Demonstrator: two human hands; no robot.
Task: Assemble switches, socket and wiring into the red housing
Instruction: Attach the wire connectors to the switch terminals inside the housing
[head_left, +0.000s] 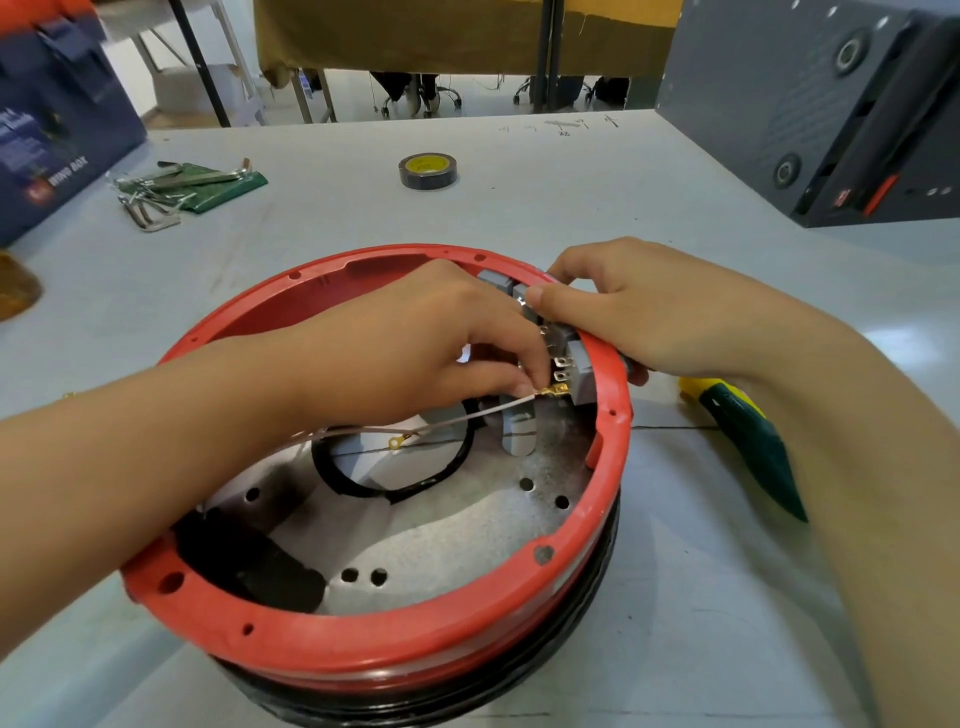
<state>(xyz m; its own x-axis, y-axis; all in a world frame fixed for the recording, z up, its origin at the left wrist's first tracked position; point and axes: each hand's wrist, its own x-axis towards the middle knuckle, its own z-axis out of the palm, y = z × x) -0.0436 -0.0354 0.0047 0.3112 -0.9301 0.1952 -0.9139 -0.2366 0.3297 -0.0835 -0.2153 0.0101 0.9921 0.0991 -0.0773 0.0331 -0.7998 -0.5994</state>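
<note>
A round red housing (363, 642) sits on the grey worktop (675, 597), close to the person. It has a shiny metal floor (441, 525) with small holes and a black ring (332, 475) lying on it. Grey switches (574, 369) are set in a row into the far right side of the red wall. The left hand (415, 343) reaches inside the housing and pinches a thin wire (467, 418) just behind its gold end piece (553, 391). That gold piece is right at the side of the nearest grey switch. Another wire end with a small gold ring (396, 442) hangs over the metal floor. The right hand (639, 312) curls over the outside of the red wall, with its thumb pressing on the top of the switches. A yellow and green tool handle (748, 436) lies on the worktop under the right arm. Farther back are a roll of black tape (428, 170), a bunch of metal hex keys (156, 200) and a dark grey box (810, 104).
</note>
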